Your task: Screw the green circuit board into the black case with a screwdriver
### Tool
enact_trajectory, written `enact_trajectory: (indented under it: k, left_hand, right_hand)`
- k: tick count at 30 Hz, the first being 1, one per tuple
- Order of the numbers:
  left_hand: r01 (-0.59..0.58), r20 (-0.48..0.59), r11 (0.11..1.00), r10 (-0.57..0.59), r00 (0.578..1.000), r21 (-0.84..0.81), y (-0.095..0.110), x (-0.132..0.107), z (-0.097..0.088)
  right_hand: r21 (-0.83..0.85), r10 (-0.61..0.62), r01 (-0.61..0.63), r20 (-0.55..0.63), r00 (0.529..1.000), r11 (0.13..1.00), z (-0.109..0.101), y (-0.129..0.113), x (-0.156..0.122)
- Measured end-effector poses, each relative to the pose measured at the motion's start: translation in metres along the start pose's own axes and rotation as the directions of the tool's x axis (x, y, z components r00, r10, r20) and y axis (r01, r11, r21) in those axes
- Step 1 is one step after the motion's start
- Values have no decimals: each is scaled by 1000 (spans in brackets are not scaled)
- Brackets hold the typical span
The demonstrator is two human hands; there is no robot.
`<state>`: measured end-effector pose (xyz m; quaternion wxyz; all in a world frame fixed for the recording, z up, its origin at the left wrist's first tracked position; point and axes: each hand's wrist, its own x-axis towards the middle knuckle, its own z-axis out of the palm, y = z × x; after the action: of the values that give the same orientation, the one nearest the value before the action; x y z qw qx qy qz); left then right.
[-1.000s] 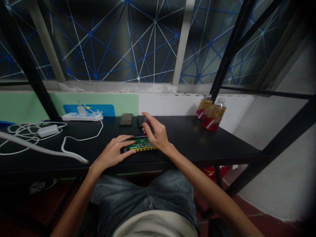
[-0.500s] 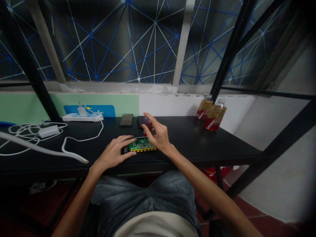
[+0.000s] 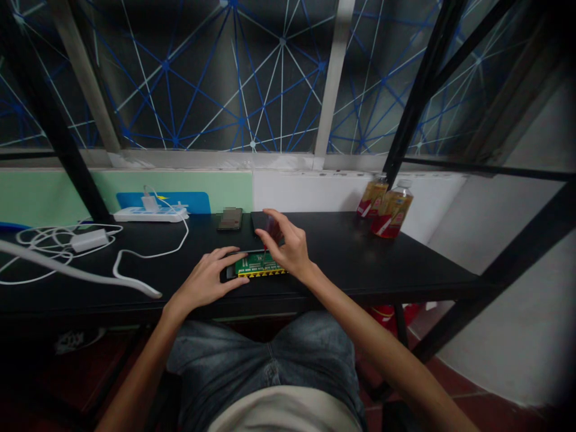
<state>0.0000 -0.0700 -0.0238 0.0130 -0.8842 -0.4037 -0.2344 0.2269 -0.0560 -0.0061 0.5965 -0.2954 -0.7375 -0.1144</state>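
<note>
A green circuit board (image 3: 258,264) with a yellow front edge lies near the front of the black desk (image 3: 342,252). My left hand (image 3: 207,279) rests flat on the desk, fingers stretched onto the board's left end. My right hand (image 3: 287,242) hovers over the board's right part, fingers pinched round a small red-handled screwdriver (image 3: 266,239) that stands upright with its tip on the board.
Two dark flat devices (image 3: 231,218) lie behind the board. A white power strip (image 3: 148,213) with a plugged charger and white cables (image 3: 90,249) cover the desk's left. Two orange drink bottles (image 3: 387,207) stand at the back right. Black frame bars (image 3: 416,99) cross the right side.
My right hand's fingers have shifted slightly round the screwdriver, as if turning it. My left hand and the board have stayed put.
</note>
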Motion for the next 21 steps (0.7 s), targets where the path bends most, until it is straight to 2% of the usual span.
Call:
enact_trajectory:
  k: [4, 9, 17, 21]
  left_hand:
    - [-13, 8, 1000, 13, 1000, 12, 0, -1, 0]
    - [-15, 10, 1000, 15, 1000, 18, 0, 0, 0]
    - [-14, 7, 1000, 13, 1000, 14, 0, 0, 0]
    - [-17, 4, 1000, 16, 1000, 15, 0, 0, 1]
  right_hand:
    - [-50, -19, 20, 10, 1000, 999, -2, -3, 1]
    - [-21, -43, 44, 56, 998, 999, -4, -4, 1]
    - [-49, -59, 57, -39, 998, 997, -1, -2, -1]
    - [-66, -61, 61, -4, 998, 996, -2, -4, 0]
